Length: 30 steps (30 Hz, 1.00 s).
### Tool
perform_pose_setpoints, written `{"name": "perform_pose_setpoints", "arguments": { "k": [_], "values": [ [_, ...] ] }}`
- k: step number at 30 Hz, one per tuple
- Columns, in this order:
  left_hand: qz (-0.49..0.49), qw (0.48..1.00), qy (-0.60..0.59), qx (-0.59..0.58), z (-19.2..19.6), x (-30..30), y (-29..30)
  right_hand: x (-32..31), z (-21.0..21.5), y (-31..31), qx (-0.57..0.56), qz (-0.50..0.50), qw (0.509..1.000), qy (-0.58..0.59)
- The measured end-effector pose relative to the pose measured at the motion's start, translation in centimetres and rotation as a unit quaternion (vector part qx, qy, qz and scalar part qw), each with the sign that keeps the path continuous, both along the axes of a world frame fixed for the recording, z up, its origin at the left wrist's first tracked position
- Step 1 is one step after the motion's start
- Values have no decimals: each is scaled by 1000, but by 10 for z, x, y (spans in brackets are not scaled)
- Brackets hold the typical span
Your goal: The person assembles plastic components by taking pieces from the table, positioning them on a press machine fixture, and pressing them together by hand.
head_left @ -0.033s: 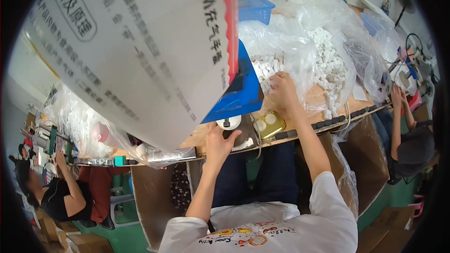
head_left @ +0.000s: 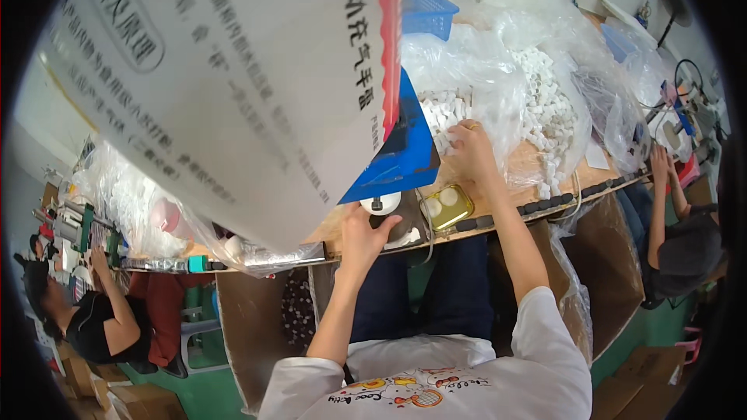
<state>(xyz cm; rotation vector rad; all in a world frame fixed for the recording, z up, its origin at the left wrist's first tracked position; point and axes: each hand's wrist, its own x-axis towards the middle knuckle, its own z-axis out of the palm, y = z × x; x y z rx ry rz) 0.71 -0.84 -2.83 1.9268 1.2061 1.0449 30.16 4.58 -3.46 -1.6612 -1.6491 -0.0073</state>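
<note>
My left hand is at the table's front edge, thumb spread away from the fingers, beside a white round part with a small dark piece on it. This part sits below a blue machine housing. My right hand reaches forward into a pile of small white plastic pieces. Its fingers curl down among them, and whatever is between the fingertips is hidden. Between my forearms lies a yellow-rimmed tray holding two white round things.
A large white printed sheet blocks the upper left, covering part of the blue housing. Clear plastic bags and another heap of white pieces lie to the right, with a blue basket behind. People work at both sides.
</note>
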Motion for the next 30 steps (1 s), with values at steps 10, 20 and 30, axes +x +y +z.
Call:
{"name": "perform_pose_setpoints", "arguments": {
  "k": [10, 20, 30],
  "values": [
    [-13, 995, -80, -55, 12, -33, -19, 15, -15, -13, -2, -18, 996, 87],
    [-42, 992, -68, 96, -1, 7, 12, 26, -31, 9, 82, -102, 971, 199],
    [35, 965, -255, 48, 28, -13, -15, 30, -47, 2, 209, -2, 952, 225]
  ]
}}
